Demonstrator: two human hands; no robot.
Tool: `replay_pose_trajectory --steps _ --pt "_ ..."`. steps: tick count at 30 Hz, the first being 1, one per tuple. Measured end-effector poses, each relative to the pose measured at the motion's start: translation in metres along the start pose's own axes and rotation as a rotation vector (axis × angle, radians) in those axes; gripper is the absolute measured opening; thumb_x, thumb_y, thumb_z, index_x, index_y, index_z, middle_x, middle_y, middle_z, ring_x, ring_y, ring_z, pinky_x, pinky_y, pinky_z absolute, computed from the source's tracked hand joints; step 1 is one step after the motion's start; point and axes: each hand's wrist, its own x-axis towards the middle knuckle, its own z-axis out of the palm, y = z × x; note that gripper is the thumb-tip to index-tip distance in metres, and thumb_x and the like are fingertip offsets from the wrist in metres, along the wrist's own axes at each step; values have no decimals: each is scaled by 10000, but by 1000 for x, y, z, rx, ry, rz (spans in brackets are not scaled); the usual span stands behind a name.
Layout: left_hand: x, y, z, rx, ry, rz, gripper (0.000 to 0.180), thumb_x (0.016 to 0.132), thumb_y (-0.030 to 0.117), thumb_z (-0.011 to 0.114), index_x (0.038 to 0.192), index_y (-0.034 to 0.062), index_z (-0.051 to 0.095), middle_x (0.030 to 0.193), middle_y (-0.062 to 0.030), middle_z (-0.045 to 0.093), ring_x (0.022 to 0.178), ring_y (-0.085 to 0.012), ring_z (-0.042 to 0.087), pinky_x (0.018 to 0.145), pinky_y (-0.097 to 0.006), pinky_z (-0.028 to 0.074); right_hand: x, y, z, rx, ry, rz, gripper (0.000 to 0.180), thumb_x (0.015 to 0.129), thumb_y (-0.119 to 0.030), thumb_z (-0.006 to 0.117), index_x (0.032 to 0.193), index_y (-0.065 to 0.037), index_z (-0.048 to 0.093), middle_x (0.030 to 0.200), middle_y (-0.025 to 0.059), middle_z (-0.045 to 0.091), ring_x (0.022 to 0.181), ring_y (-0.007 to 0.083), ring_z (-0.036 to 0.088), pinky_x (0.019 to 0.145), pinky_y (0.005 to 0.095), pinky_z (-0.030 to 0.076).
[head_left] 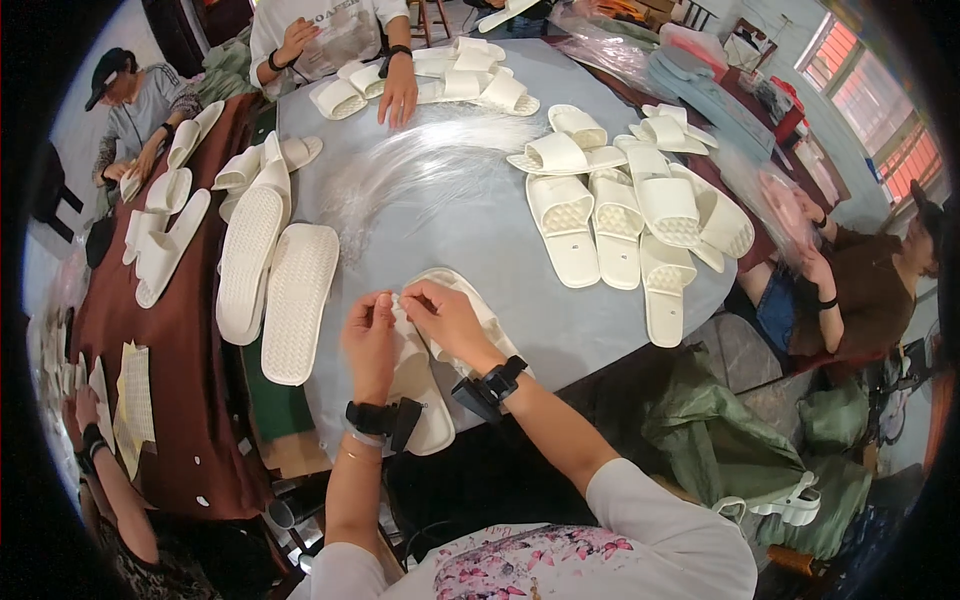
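My left hand (369, 330) and my right hand (442, 318) meet over the near edge of the table, fingertips pinched close together. Whatever lies between those fingers is too small to make out. Right under them is a pair of cream slide slippers: the left slipper (427, 418) points away from me, partly covered by my left hand, and the right slipper (480, 293) shows behind my right hand and wrist. Left of my hands, more slippers lie sole up, among them one with a woven-pattern sole (299, 300).
Clear thin plastic strands (420, 150) spread over the middle of the grey table (460, 225). Piled slippers (640, 200) cover its right side. Across it, a person's hand (398, 92) rests near more slippers. A brown-covered table (180, 370) stands at left; another person (870, 270) sits at right.
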Motion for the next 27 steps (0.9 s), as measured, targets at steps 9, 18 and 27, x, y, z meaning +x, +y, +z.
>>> replay_pose_trajectory --steps 9,18,27 --pt "9 -7 -2 -34 27 -30 169 875 209 564 896 41 568 683 39 502 599 -34 421 529 -181 349 3 1 -4 272 213 -131 184 858 -116 529 993 3 566 923 62 597 846 135 548 792 262 428" --pt "6 -3 -5 -285 85 -112 181 894 204 530 974 44 559 709 33 492 538 -9 372 437 -156 273 -92 -195 -44 697 -246 -788 260 772 -359 605 778 -111 527 823 32 510 782 175 524 821 359 334" --pt "14 -16 -7 -305 -13 -41 201 882 191 549 960 6 566 839 0 545 661 -40 442 607 -171 374 -80 -219 -4 1177 -577 -1061 356 736 -324 718 739 -63 476 466 -65 333 288 32 276 295 209 133"
